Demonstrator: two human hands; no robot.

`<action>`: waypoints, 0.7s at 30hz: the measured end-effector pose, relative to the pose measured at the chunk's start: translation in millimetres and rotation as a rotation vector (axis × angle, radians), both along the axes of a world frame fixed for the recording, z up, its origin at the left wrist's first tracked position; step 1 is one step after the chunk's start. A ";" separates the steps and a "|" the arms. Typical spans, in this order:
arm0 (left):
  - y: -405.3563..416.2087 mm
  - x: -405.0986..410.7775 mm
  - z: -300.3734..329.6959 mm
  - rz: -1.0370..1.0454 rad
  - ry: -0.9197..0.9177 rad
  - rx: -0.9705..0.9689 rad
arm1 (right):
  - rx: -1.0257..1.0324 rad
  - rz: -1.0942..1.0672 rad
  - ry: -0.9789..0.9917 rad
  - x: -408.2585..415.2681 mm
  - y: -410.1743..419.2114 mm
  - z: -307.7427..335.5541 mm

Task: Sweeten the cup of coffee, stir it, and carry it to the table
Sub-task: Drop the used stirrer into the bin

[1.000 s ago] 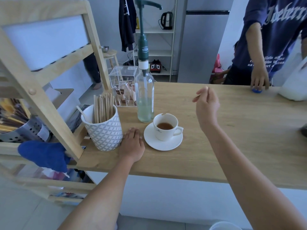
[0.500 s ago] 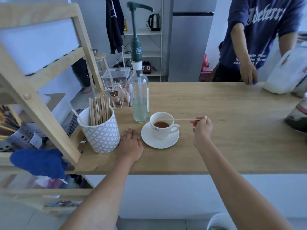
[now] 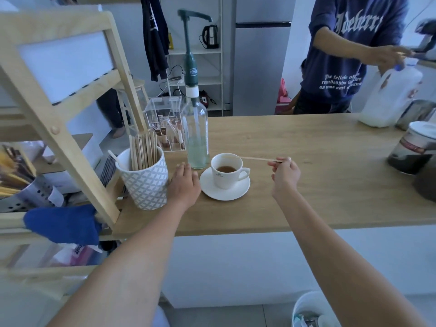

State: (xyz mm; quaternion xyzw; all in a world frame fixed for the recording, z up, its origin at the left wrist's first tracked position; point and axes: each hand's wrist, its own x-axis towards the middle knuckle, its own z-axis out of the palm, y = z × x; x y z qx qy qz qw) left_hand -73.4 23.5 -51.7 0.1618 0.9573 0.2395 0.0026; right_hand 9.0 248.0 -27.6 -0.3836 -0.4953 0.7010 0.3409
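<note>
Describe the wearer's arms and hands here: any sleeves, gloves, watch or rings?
Both forearms are bare to the frame edge; no sleeves show. The left hand and right hand wear no gloves, and no watch, bracelet or rings are visible.

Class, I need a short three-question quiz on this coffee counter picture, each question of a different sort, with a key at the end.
1. True or false: the right hand pinches a wooden stirrer whose far end reaches over the cup.
2. What does the cup stand on? A) a saucer B) a tray C) the bare counter
3. Fill in: the left hand lies flat on the counter between the saucer and the patterned ____ of spare sticks.

Key
1. True.
2. A.
3. Mug.
</note>
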 end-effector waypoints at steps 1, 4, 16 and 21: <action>0.4 0.9 7.9 -0.004 0.017 -0.009 | 0.000 0.004 0.009 4.1 0.4 2.1; 7.4 11.8 29.5 -0.042 0.062 -0.040 | -0.014 -0.009 0.044 23.0 7.4 9.9; 136.5 118.7 37.9 -0.385 0.169 -0.078 | 0.007 -0.263 0.098 179.4 98.5 33.0; 199.2 167.9 21.5 -0.525 0.197 -0.089 | 0.016 -0.418 0.003 259.8 132.9 30.8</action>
